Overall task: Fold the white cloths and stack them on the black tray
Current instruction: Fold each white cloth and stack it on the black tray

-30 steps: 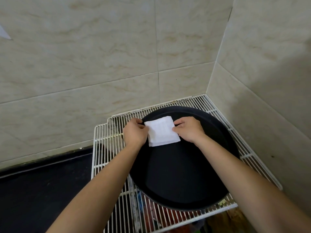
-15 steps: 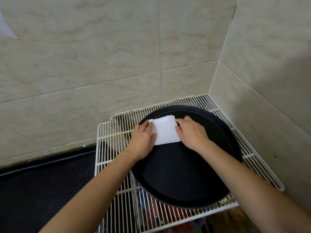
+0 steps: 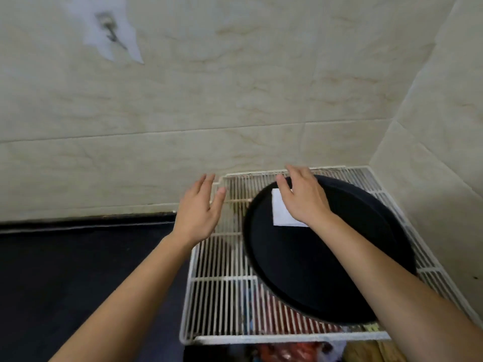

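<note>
A folded white cloth (image 3: pixel 281 214) lies at the far left of the round black tray (image 3: pixel 326 270), which sits on a white wire rack. My right hand (image 3: pixel 304 198) hovers over the cloth with straight fingers and hides its right part; whether it touches the cloth cannot be told. My left hand (image 3: pixel 200 212) is off the tray to the left, fingers spread and holding nothing, above the rack's left edge.
The white wire rack (image 3: pixel 222 296) stands in a corner of beige tiled walls. A dark floor (image 3: pixel 78 270) lies to its left. Coloured items (image 3: pixel 287 351) show under the rack. A torn white patch (image 3: pixel 109 32) with a hook is on the wall.
Both hands let go of the folded cloth and opened. My left hand drew away to the left, off the tray. The camera tilted up and left.
</note>
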`<move>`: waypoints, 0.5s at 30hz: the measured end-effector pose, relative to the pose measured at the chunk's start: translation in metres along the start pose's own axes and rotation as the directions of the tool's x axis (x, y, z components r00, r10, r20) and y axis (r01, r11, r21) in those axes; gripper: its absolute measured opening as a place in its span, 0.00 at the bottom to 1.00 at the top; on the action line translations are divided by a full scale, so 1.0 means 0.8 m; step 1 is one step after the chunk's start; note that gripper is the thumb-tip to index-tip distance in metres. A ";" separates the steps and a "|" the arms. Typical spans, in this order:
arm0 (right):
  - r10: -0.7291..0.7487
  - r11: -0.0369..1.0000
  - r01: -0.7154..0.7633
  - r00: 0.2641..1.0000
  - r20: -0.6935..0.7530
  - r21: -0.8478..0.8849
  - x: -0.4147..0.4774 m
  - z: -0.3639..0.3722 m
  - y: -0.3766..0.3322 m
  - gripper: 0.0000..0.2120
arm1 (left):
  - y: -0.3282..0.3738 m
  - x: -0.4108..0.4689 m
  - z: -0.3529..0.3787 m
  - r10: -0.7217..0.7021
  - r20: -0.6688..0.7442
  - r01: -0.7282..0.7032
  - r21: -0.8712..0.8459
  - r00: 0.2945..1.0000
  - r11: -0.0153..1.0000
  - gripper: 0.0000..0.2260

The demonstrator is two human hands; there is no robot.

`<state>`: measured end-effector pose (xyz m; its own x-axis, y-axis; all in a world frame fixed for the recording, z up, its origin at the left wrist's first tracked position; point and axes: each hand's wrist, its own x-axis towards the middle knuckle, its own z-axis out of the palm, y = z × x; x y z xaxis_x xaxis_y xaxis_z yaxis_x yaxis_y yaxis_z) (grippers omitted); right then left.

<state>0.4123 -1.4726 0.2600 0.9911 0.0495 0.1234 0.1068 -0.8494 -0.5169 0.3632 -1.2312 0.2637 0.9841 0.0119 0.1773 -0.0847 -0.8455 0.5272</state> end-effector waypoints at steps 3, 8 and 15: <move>-0.178 0.984 0.179 0.982 0.061 -0.005 0.006 0.042 -0.075 0.29 | -0.061 -0.041 -0.055 -0.121 -0.095 0.140 0.222 0.988 0.965 0.35; -0.416 0.903 0.428 0.894 0.168 -0.043 -0.028 0.125 -0.216 0.30 | -0.169 -0.146 -0.146 -0.318 -0.292 0.405 0.316 0.902 0.858 0.27; -0.626 0.765 0.644 0.738 0.251 0.015 -0.135 0.217 -0.416 0.32 | -0.294 -0.321 -0.277 -0.463 -0.438 0.620 0.351 0.771 0.702 0.28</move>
<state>0.2835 -1.1037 0.2719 0.6848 0.7000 0.2024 0.7208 -0.6100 -0.3292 0.0960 -0.9175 0.2783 0.7296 0.6339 0.2566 0.6056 -0.7732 0.1881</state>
